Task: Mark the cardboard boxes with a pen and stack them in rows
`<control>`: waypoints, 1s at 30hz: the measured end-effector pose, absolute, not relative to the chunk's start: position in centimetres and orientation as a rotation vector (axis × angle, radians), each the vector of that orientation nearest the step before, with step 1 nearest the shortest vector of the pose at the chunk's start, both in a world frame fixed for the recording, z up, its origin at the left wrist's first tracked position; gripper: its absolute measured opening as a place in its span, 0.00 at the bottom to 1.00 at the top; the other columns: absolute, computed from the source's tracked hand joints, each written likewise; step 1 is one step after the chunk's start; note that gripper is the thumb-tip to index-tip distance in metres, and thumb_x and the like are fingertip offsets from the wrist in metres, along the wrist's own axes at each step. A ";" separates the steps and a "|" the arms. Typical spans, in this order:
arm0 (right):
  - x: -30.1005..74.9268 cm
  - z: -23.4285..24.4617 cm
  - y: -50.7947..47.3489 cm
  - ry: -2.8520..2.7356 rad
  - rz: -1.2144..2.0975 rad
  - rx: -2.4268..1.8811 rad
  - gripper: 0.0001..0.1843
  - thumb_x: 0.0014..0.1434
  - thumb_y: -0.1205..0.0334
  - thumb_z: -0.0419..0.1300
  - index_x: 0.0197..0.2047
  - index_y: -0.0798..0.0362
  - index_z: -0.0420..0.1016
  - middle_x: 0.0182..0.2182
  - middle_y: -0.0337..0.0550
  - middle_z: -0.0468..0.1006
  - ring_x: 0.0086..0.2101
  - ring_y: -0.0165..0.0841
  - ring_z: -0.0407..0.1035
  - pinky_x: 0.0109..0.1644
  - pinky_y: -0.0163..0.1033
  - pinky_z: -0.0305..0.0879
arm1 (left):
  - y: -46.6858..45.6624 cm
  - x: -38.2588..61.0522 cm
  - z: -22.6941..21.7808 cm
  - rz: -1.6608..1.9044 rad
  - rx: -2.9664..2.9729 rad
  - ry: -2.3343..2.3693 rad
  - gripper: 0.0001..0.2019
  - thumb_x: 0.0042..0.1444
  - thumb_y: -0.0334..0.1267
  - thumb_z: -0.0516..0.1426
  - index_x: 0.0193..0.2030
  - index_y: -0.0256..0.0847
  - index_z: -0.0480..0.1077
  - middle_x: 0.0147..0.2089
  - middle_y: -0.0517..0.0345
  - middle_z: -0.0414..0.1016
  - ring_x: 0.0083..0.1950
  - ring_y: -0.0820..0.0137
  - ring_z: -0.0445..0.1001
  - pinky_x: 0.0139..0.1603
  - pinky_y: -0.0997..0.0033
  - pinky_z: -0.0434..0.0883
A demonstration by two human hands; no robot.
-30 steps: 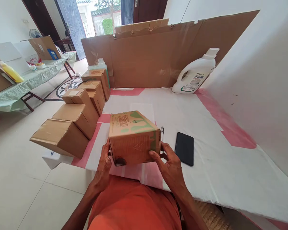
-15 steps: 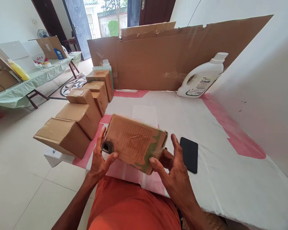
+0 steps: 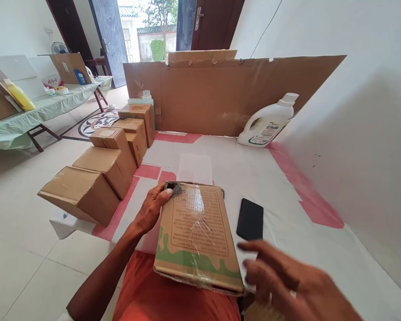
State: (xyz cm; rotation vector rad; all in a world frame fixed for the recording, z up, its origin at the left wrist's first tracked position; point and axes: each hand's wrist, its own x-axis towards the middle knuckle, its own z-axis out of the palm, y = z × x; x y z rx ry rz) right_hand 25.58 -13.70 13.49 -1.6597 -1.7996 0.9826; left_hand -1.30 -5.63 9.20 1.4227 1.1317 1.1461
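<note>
A brown cardboard box (image 3: 197,232) with printed text and a green wavy band is tilted up in front of my body. My left hand (image 3: 153,203) grips its far left corner, the thumb beside a dark hole there. Clear tape shines on the box's face. To the right of the box, my right hand (image 3: 294,281) is off it and blurred, its fingers apart with nothing between them. Just beyond those fingers lies a flat black phone-like slab (image 3: 250,219) on the white cloth.
Several closed cardboard boxes (image 3: 96,160) line the table's left edge. An upright cardboard sheet (image 3: 200,98) spans the back, with a white jug (image 3: 267,122) before it at right and a pale green bottle (image 3: 147,97) at left. A wall (image 3: 364,133) bounds the right side.
The box has been turned so its green band faces my body and has come closer. My right hand has let go and moved right; my left hand keeps its hold.
</note>
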 end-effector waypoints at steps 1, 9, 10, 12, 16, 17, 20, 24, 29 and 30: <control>25.8 13.9 -12.4 -1.740 0.832 -1.700 0.29 0.63 0.30 0.56 0.44 0.46 0.81 0.25 0.41 0.82 0.24 0.39 0.77 0.27 0.39 0.71 | -5.8 -0.8 9.5 1.129 1.460 1.123 0.16 0.66 0.50 0.51 0.38 0.39 0.71 0.37 0.58 0.72 0.39 0.66 0.67 0.41 0.68 0.64; 20.9 14.6 -6.9 -1.848 0.552 -1.387 0.20 0.63 0.37 0.62 0.41 0.43 0.83 0.42 0.45 0.86 0.43 0.46 0.80 0.46 0.50 0.75 | -9.2 1.3 12.5 1.087 1.545 1.080 0.19 0.69 0.51 0.53 0.56 0.43 0.75 0.54 0.52 0.79 0.55 0.57 0.75 0.54 0.62 0.69; 20.6 14.7 -7.4 -1.867 0.556 -1.402 0.19 0.64 0.37 0.62 0.38 0.43 0.83 0.38 0.44 0.86 0.39 0.45 0.80 0.42 0.48 0.74 | -9.7 1.3 12.7 1.090 1.542 1.104 0.19 0.69 0.51 0.53 0.56 0.43 0.75 0.55 0.52 0.80 0.55 0.57 0.76 0.55 0.61 0.70; 20.1 15.0 -8.9 -1.875 0.488 -1.445 0.20 0.63 0.36 0.63 0.33 0.43 0.80 0.33 0.43 0.85 0.33 0.43 0.78 0.36 0.47 0.71 | -10.7 1.4 13.0 1.080 1.551 1.150 0.19 0.70 0.50 0.52 0.57 0.44 0.75 0.55 0.52 0.80 0.55 0.57 0.76 0.56 0.61 0.70; 18.8 15.7 -11.3 -1.883 0.284 -1.489 0.19 0.60 0.39 0.66 0.32 0.45 0.76 0.31 0.44 0.83 0.32 0.44 0.76 0.38 0.49 0.68 | -12.8 1.1 12.9 1.092 1.564 1.228 0.18 0.71 0.50 0.51 0.58 0.48 0.75 0.58 0.55 0.79 0.58 0.57 0.77 0.59 0.61 0.71; 18.2 15.7 -11.5 -1.890 0.276 -1.496 0.18 0.59 0.40 0.67 0.31 0.46 0.75 0.31 0.44 0.83 0.33 0.44 0.75 0.39 0.49 0.68 | -13.2 0.9 12.8 1.115 1.547 1.259 0.18 0.71 0.50 0.51 0.58 0.49 0.75 0.59 0.56 0.78 0.58 0.57 0.77 0.58 0.62 0.72; 16.4 15.7 -11.5 -1.906 0.334 -1.516 0.17 0.56 0.44 0.70 0.30 0.47 0.74 0.32 0.44 0.82 0.34 0.43 0.74 0.42 0.49 0.68 | -14.2 0.2 12.4 1.170 1.519 1.354 0.18 0.69 0.52 0.51 0.57 0.50 0.76 0.58 0.58 0.79 0.57 0.57 0.78 0.54 0.65 0.74; 15.2 16.2 -11.5 -1.928 0.452 -1.514 0.19 0.56 0.43 0.70 0.32 0.49 0.75 0.34 0.44 0.82 0.36 0.43 0.74 0.46 0.52 0.70 | -14.6 0.0 12.3 1.207 1.526 1.451 0.19 0.68 0.53 0.51 0.55 0.50 0.77 0.57 0.60 0.80 0.55 0.57 0.79 0.53 0.65 0.75; 19.1 16.5 -10.8 -1.791 0.733 -1.292 0.15 0.65 0.44 0.63 0.41 0.47 0.80 0.39 0.41 0.84 0.40 0.39 0.76 0.46 0.44 0.71 | -14.8 0.5 12.4 1.187 1.467 1.482 0.20 0.66 0.55 0.51 0.55 0.50 0.77 0.59 0.57 0.79 0.58 0.53 0.76 0.54 0.61 0.75; 20.6 15.8 -10.0 -1.717 0.778 -1.287 0.17 0.68 0.43 0.59 0.45 0.46 0.80 0.42 0.40 0.84 0.42 0.38 0.77 0.46 0.42 0.71 | -14.8 0.5 12.3 1.190 1.479 1.458 0.21 0.65 0.56 0.53 0.56 0.50 0.76 0.60 0.56 0.78 0.60 0.51 0.75 0.55 0.60 0.74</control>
